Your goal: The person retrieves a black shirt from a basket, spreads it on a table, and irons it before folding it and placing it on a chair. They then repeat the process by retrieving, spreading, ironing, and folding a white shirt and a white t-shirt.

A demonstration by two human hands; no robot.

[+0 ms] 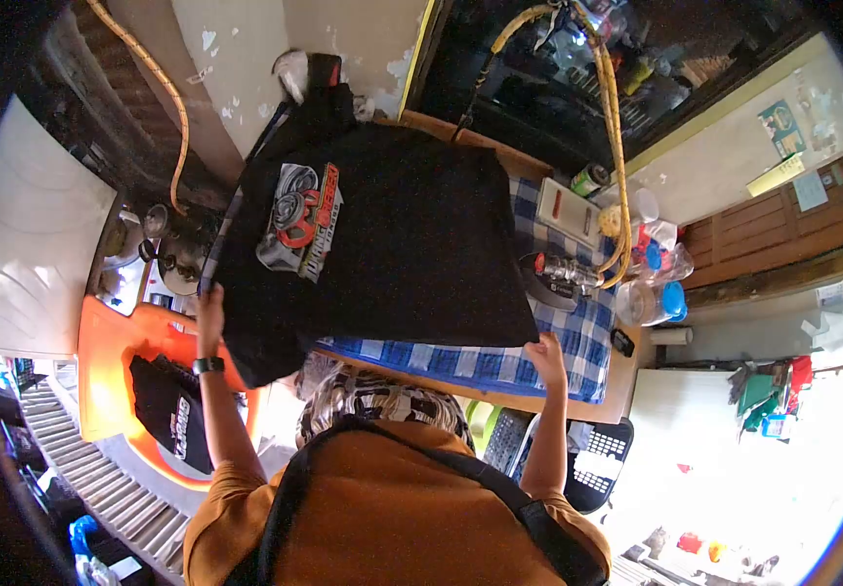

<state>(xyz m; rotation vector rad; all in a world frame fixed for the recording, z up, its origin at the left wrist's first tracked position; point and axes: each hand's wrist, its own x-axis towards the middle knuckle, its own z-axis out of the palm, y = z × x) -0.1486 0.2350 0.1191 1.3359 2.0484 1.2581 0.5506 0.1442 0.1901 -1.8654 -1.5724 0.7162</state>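
A black T-shirt (pixel 411 234) with a red and grey printed design on its left part lies spread over a blue checked cloth (pixel 568 366). At the shirt's left edge, my left hand (pixel 210 317) has its fingers closed on the fabric, which droops beside it. My right hand (pixel 545 356) pinches the lower right corner of the shirt. Just right of the shirt, an iron (pixel 560 283) stands on the checked cloth, with a yellow-wrapped cable or hose (pixel 616 156) arching above it.
An orange chair (pixel 104 352) at left bears another folded black shirt (pixel 172 410). Plastic jars with blue lids (pixel 651 303), a can (pixel 590 180) and a pale flat case (pixel 568 213) stand along the table's right side. A black basket (pixel 602 464) sits below the table.
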